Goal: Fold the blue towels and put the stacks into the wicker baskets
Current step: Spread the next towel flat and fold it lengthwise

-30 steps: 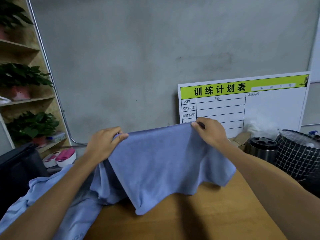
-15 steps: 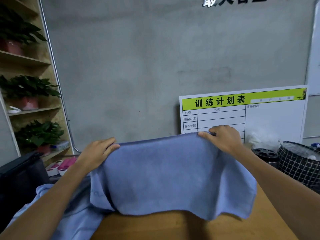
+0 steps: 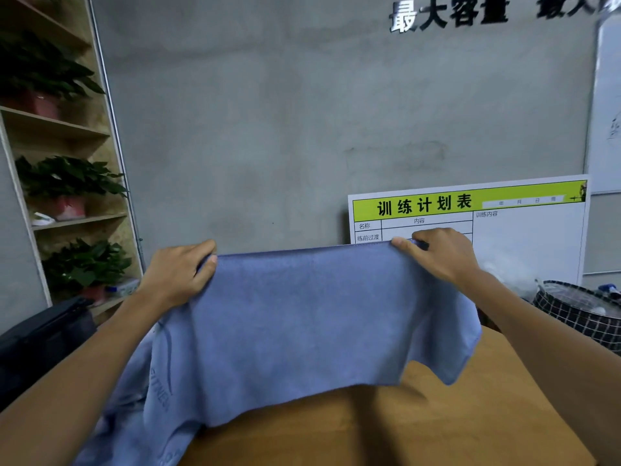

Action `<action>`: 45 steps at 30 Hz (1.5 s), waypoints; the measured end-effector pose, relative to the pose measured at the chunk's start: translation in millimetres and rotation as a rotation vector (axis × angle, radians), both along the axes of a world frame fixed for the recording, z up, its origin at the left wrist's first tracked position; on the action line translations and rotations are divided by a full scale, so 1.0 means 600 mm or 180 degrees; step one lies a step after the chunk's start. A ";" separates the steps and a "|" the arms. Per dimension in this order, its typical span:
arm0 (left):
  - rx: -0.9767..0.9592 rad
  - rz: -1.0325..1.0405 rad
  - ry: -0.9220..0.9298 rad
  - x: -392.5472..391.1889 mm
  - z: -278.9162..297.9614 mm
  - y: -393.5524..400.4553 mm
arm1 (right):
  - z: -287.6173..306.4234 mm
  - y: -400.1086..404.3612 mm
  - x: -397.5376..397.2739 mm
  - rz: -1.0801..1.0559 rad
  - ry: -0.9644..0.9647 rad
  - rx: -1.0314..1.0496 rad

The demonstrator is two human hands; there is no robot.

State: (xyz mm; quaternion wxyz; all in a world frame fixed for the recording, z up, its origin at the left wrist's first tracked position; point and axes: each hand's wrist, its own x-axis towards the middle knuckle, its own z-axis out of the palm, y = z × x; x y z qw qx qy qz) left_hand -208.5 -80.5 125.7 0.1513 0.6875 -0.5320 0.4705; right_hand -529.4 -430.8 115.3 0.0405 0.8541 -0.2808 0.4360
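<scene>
Above wooden table (image 3: 420,428), soft blue towel (image 3: 302,331) pinched by left hand (image 3: 178,277), right hand (image 3: 440,257)

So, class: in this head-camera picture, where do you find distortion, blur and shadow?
Head view: the wide lens bends the shelf post; the wall lettering smears at the top edge; the towel held by the left hand and right hand shadows the table.
</scene>
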 end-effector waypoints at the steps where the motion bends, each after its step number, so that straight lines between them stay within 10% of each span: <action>1: -0.0013 0.0010 -0.0018 -0.007 0.002 0.005 | 0.001 0.005 -0.005 0.0039 -0.0022 0.0008; 21: 0.0038 -0.0265 0.0185 -0.046 0.021 0.044 | 0.051 0.003 -0.083 0.0011 0.0029 -0.0577; 33: 0.1441 -0.0062 0.1271 0.105 -0.494 -0.136 | -0.465 -0.181 0.048 0.0212 0.1757 0.1015; 45: 0.0782 0.0077 0.1558 0.066 -0.479 -0.157 | -0.491 -0.173 0.075 0.0126 0.1024 0.0127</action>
